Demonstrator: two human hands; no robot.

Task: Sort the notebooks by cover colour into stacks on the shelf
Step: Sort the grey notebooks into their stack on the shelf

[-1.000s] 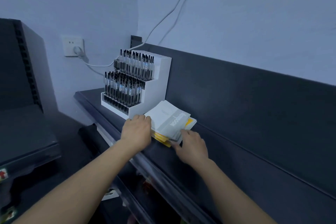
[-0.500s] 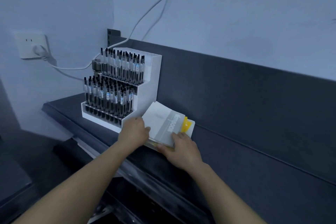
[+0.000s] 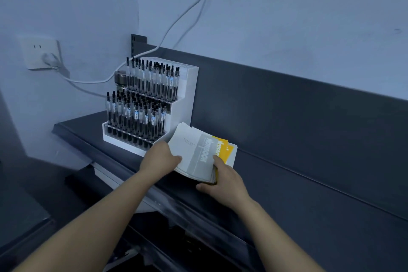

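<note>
**Splitting the grey from the yellow**

Our pile of notebooks lies on the dark shelf, just beside the white pen stand and touching its right foot. A grey notebook is on top, and a yellow notebook peeks out beneath it on the right.

Our left hand grips the pile's left edge, fingers curled together and thumb over the cover. Our right hand pinches the near right corner, with the forefinger on the grey cover at the seam with the yellow and the thumb along the front. We cannot tell how its other fingers lie.

We judge the step to be parting the grey covers from the rest. To do it well, we steady the pile with the left hand, work the right fingertip in exactly at the colour change, and lift flat. Thin covers likely slide, so we go slowly and steer away from the pens.
</note>
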